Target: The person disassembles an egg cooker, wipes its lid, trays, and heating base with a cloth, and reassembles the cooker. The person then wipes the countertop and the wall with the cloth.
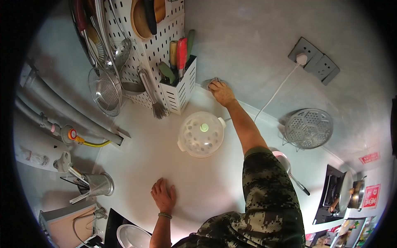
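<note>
My right hand reaches far forward to the foot of the back wall. Its fingers press on a grey cloth, partly covered by the hand. My left hand rests on the white countertop, palm down and fingers stretched out, holding nothing. Between the two hands stands a round egg cooker with a clear lid and a pale green knob; neither hand touches it.
A white knife holder and a pegboard with hanging utensils stand left of my right hand. A white cord runs down from the socket. A steamer rack leans on the wall; a pan sits far right.
</note>
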A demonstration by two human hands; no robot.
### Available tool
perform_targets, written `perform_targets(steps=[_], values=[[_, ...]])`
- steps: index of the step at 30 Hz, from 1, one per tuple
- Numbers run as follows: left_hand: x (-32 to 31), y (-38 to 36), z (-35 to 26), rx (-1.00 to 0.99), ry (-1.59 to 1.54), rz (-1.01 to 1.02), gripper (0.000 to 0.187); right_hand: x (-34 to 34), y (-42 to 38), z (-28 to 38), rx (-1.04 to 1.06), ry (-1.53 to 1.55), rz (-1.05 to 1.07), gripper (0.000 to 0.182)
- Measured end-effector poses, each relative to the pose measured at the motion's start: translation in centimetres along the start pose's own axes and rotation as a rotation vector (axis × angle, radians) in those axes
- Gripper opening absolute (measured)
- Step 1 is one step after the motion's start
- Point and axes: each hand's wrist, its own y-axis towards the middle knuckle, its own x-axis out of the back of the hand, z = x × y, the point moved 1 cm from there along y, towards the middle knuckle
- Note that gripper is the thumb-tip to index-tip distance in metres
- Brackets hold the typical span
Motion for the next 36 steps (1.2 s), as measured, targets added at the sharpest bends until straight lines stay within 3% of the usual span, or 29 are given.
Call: perform_targets(steps=[2, 5, 7, 11, 14, 16, 20, 24, 25, 29, 33, 36], values=[[0.5, 0.0, 0.0, -0.01, 0.002, 0.006, 0.04, 1.8, -0.2, -0.4, 0.08, -0.098, 0.062, 0.016], [0.6, 0.0, -0.4, -0.033, 0.008, -0.004, 0.041, 9.2, 2.9, -2.9, -0.177, -0.046, -0.037, 0.014], [0.3, -0.1, 0.0, -0.045, 0.027, -0.02, 0.041, 16.0, 4.8, -5.1, 0.132, -0.213, -0.351, 0.016], [0.5, 0.1, -0.4, -0.027, 0.012, 0.001, 0.04, 28.7, 11.2, -6.5, 0.083, -0.399, -0.761, 0.023], [0.7, 0.1, -0.7, 0.003, 0.003, 0.03, 0.04, 32.3, 14.3, -6.7, 0.02, -0.419, -0.939, 0.023], [0.7, 0.0, -0.7, 0.014, 0.012, 0.037, 0.04, 29.4, 14.1, -6.9, -0.045, -0.124, -0.925, 0.024], [0.6, -0.3, -0.5, -0.007, -0.006, 0.031, 0.041, 16.9, 8.0, -4.2, -0.046, -0.095, -0.453, 0.025], [0.9, -0.2, -0.4, -0.011, -0.019, 0.018, 0.041, 18.2, 11.5, -5.2, -0.082, -0.041, -0.086, 0.027], [0.9, -0.1, -0.6, -0.016, -0.024, 0.011, 0.041, 20.1, 13.2, -6.1, 0.135, -0.3, -0.324, 0.025], [1.1, -0.4, -0.7, -0.04, -0.024, 0.005, 0.041, 31.0, 18.8, -6.8, 0.19, -0.432, -0.648, 0.029], [0.4, -0.4, -0.2, -0.036, 0.016, -0.012, 0.039, 40.5, 14.9, -9.5, -0.019, -0.461, -0.885, 0.033], [0.8, 0.1, -1.0, -0.022, 0.039, 0.008, 0.039, 40.5, 13.5, -11.2, -0.146, -0.638, -1.021, 0.034]])
